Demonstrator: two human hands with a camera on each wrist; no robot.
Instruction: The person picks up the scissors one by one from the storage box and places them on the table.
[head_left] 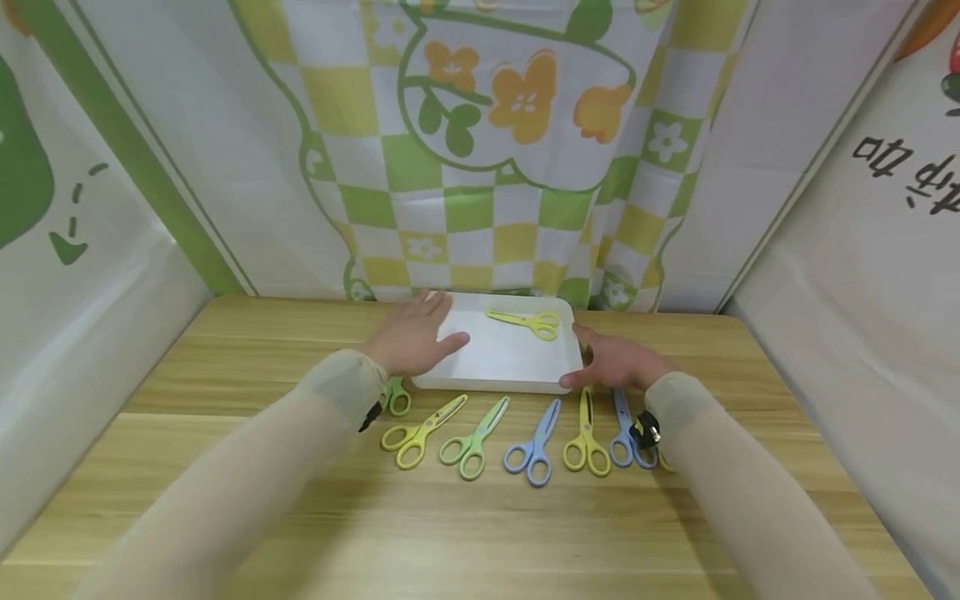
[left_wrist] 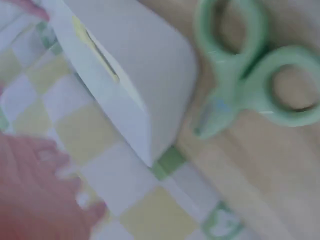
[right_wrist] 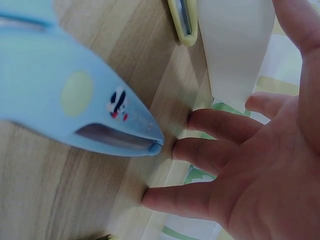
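A white shallow tray (head_left: 487,362) lies at the back of the table, with yellow scissors (head_left: 546,320) inside near its right end. Over the tray's left end is my left hand (head_left: 412,337), thumb stretched out and nothing held; the left wrist view shows its fingers (left_wrist: 65,175) apart from the tray. My right hand (head_left: 622,360) is at the tray's right end, thumb by the front corner. Seen from the right wrist, its fingers (right_wrist: 185,197) are spread and fairly straight, an index fingertip right at the tray wall. Blue scissors (right_wrist: 75,90) lie close by those fingertips.
Several scissors lie in a row before the tray, among them yellow (head_left: 414,437), light green (head_left: 468,450) and blue (head_left: 536,450) ones. Green scissors (left_wrist: 232,80) sit partly under my left wrist. A checked curtain (head_left: 420,200) hangs right behind the tray.
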